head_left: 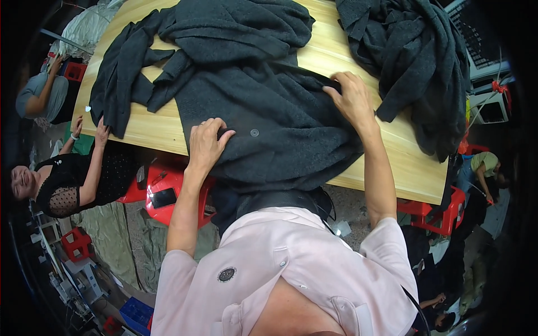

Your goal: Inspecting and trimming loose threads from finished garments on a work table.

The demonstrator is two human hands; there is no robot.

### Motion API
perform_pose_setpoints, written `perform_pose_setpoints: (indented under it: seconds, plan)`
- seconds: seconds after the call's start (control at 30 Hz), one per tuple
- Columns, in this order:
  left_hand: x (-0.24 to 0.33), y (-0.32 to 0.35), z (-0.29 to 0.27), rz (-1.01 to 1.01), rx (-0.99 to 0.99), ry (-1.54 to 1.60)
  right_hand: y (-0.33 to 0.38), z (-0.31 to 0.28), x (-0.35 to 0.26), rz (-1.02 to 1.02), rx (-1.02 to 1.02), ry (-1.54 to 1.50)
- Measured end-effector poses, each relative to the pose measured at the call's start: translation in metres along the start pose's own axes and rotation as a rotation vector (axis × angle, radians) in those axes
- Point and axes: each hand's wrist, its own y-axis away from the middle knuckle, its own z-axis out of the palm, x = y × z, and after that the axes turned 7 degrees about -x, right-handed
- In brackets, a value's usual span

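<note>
A dark grey woolly garment (263,106) with a round button (254,133) lies spread and creased across the table, its near part hanging over the front edge. On its left part rests my left hand (207,144), fingers bent over the cloth and thumb held apart. Farther right, my right hand (352,101) has its fingers and thumb closed on a raised fold at the garment's right edge. What lies under the fingertips is partly hidden. Another bunched part of dark grey cloth (241,28) lies beyond, with a sleeve (126,73) stretching to the left.
The light wood table (412,173) also carries a second dark garment heap (414,67) at the right, overhanging its edge. A person (73,179) in black sits at the left corner with hands at the table. Red stools (165,190) stand below, one holding a phone (164,197).
</note>
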Motion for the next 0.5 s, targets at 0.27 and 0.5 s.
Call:
perform_pose_setpoints:
  seconds: [0.27,0.5]
  plan:
    - [-0.006,-0.127,-0.001,0.127,0.201,-0.055,-0.068,0.098,-0.007,-0.3,0.064,0.141]
    - [-0.09,-0.232,0.014,0.069,0.356,-0.077,0.02,-0.013,-0.011,-0.437,0.405,0.052]
